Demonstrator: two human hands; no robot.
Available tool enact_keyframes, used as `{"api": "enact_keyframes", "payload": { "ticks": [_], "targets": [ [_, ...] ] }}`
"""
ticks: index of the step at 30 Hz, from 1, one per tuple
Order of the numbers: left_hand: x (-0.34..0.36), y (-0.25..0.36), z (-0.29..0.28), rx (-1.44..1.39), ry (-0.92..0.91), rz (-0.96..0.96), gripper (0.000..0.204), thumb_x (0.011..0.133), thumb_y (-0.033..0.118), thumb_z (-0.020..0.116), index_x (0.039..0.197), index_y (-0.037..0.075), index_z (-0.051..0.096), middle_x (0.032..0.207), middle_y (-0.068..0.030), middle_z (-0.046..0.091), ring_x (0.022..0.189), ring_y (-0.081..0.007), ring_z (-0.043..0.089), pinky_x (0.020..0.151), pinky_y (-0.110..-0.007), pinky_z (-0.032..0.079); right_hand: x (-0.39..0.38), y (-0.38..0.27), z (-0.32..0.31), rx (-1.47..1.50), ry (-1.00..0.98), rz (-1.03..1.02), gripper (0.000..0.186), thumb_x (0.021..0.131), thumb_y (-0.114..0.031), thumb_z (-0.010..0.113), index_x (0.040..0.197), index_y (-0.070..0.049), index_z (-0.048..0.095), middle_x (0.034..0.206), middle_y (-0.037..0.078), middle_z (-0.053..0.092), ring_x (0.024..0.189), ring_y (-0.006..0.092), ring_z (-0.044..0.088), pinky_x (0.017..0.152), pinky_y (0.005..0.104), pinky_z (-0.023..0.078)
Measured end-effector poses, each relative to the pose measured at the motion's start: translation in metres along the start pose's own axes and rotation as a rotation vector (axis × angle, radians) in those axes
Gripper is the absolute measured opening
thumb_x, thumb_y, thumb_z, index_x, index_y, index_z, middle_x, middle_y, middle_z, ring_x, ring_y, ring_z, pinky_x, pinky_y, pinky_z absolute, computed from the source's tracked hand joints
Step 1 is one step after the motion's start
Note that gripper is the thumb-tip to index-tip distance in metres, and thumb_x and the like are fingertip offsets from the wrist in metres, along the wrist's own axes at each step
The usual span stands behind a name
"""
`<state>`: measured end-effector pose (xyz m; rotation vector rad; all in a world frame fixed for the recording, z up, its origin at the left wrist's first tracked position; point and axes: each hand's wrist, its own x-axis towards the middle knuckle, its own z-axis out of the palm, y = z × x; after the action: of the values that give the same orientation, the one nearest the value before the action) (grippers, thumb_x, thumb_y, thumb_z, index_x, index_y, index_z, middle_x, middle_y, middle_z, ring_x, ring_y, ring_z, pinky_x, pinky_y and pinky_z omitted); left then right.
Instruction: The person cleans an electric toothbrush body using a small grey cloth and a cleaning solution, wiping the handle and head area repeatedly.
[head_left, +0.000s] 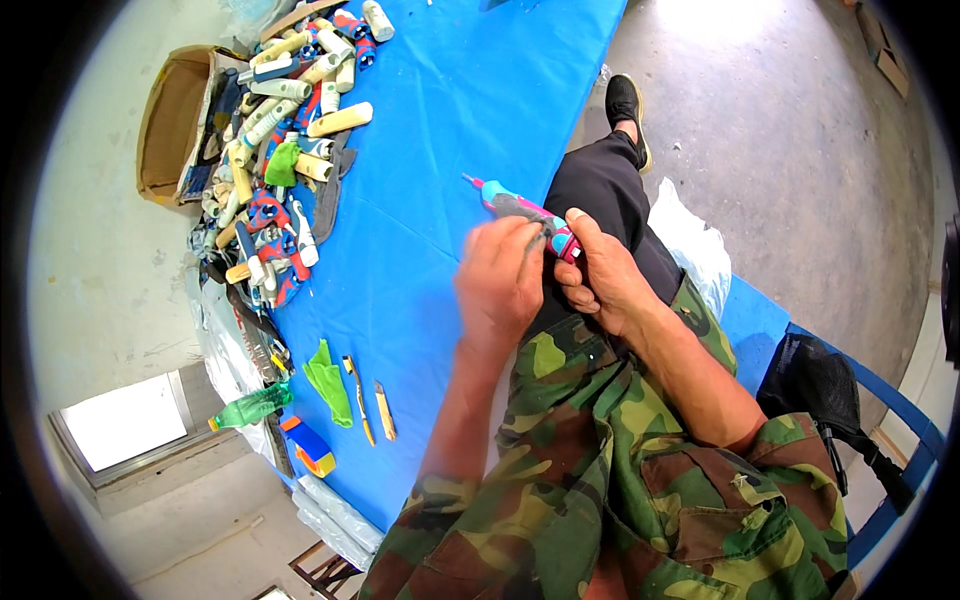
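Far left, we see heap of handles [275,150] on blue table [440,120]; green cloth [328,380] near; our left hand [500,280] fingers curled on blue-red tool [525,212]; right hand [600,270] clamped around its near end, above lap.

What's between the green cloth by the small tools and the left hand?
In the head view, only bare blue table cover lies between the green cloth and the left hand.

A bright blue table [450,120] holds a pile of cream, red and blue handles [275,150], a green cloth [328,382] and a green bottle [250,407]. Camouflage sleeves [600,480] in green, brown and tan; a turquoise, grey and pink tool [520,210].
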<state>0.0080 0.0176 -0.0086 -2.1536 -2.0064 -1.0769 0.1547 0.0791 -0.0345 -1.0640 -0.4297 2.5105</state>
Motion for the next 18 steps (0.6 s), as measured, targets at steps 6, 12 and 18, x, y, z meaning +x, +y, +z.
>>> {"api": "enact_keyframes", "payload": {
  "ticks": [6,12,18],
  "targets": [
    [0.012,-0.015,0.002,0.097,0.071,-0.003,0.022,0.086,0.000,0.074,0.108,0.001,0.070,0.112,-0.0136,0.071,0.100,-0.0354,0.068,0.085,-0.043,0.056,-0.002,-0.003,-0.003,-0.007,-0.070,0.022,0.053,0.107,-0.056,0.048,0.100,-0.007,0.066,0.062,-0.002,0.049,0.043,0.0090,0.034,0.041,0.0270,0.023],
    [0.018,-0.038,-0.001,0.064,0.113,-0.079,0.016,0.088,-0.001,0.071,0.103,-0.001,0.067,0.111,-0.0168,0.070,0.099,-0.0376,0.068,0.085,-0.045,0.055,-0.003,-0.005,0.002,-0.030,-0.061,0.027,0.056,0.108,-0.055,0.045,0.106,-0.004,0.068,0.061,-0.003,0.047,0.043,0.0083,0.033,0.041,0.0267,0.022],
    [0.011,-0.066,-0.010,0.029,0.092,-0.290,0.014,0.090,-0.001,0.070,0.103,-0.001,0.067,0.108,-0.0192,0.069,0.098,-0.0379,0.068,0.085,-0.044,0.056,0.000,0.001,-0.002,-0.049,-0.069,0.018,0.057,0.108,-0.051,0.040,0.108,-0.001,0.067,0.062,-0.002,0.049,0.044,0.0087,0.033,0.042,0.0269,0.023]
  ]
}}
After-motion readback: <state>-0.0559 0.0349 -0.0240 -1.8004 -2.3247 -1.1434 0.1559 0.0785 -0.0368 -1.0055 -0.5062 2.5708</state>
